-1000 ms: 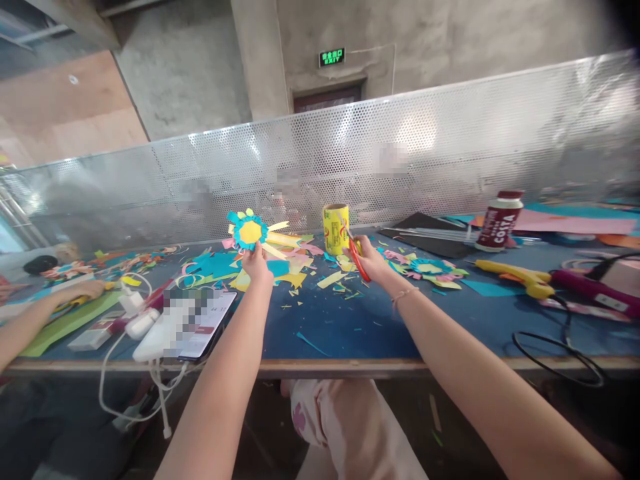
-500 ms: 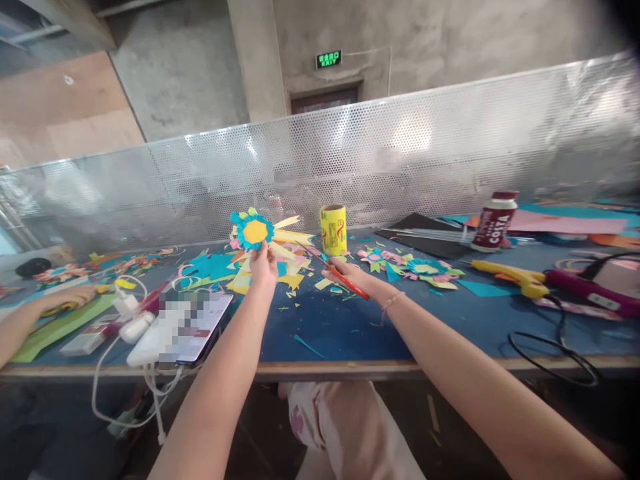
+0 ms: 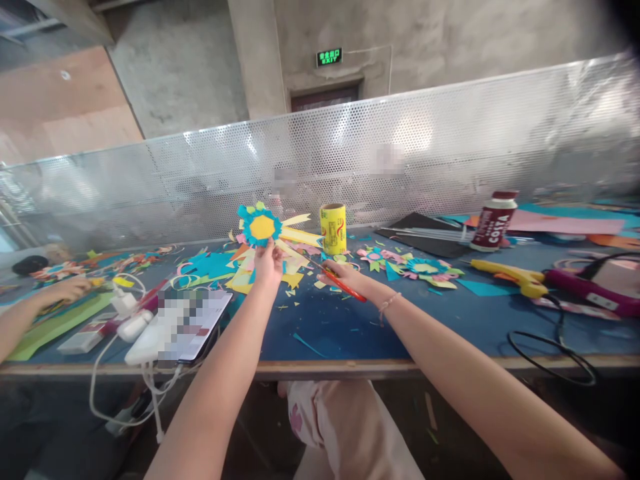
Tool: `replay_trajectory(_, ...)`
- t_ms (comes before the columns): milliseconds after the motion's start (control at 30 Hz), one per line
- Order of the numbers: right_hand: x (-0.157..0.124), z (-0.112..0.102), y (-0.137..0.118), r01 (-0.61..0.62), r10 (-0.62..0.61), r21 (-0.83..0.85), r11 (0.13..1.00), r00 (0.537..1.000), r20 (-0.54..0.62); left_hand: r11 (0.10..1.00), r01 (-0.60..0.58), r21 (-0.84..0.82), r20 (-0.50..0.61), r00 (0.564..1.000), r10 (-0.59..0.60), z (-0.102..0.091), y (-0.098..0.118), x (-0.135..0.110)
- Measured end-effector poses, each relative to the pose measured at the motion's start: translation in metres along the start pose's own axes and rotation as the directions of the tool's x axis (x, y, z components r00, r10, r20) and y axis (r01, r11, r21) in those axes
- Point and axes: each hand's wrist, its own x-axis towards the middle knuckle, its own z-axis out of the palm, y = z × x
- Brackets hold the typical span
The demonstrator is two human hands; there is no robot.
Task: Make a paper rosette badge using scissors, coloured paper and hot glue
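Note:
Held up by my left hand (image 3: 269, 263) is a paper flower (image 3: 262, 227) with a yellow centre, ruffled blue edge and green tips. Pale yellow paper strips (image 3: 300, 233) stick out from its right side. My right hand (image 3: 340, 273) is closed round red-handled scissors (image 3: 347, 289), whose blades point up and left toward the strips; I cannot tell whether the blades touch them. Behind my right hand a yellow cardboard roll (image 3: 333, 230) stands upright. Two finished-looking paper flowers (image 3: 426, 268) lie to the right, and cut paper scraps (image 3: 245, 270) spread under the held flower.
A yellow and purple glue gun (image 3: 530, 280) with a black cord lies at right, near a Costa bottle (image 3: 495, 223). At left are a phone (image 3: 205, 327), white chargers and cables. Another person's hand (image 3: 73, 291) rests over green paper (image 3: 65, 327). A perforated metal screen (image 3: 210, 180) runs behind.
My left hand and the flower have moved slightly right and the flower has tilted a little. The scissors have shifted slightly left. The other person's hand at left has also moved slightly.

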Motion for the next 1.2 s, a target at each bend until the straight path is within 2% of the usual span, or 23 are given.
replay_trajectory(267, 0.0015, 0.0013, -0.002, 0.026, -0.026, 0.011, 1.0, 1.0, -0.018, 0.998, 0.033, -0.06, 0.025, 0.999, -0.032, 0.0008, -0.0005, -0.0032)
replay_trajectory(700, 0.0026, 0.0016, -0.0016, 0.019, -0.018, 0.013, 1.0, 0.999, -0.036, 1.0, 0.031, 0.003, 0.044, 0.999, -0.031, -0.0003, -0.0026, -0.0039)
replay_trajectory(1200, 0.004, 0.0026, -0.0004, 0.024, -0.024, -0.002, 1.0, 0.999, -0.038, 0.997, 0.071, -0.019, 0.008, 0.997, -0.071, 0.001, -0.0037, -0.0045)
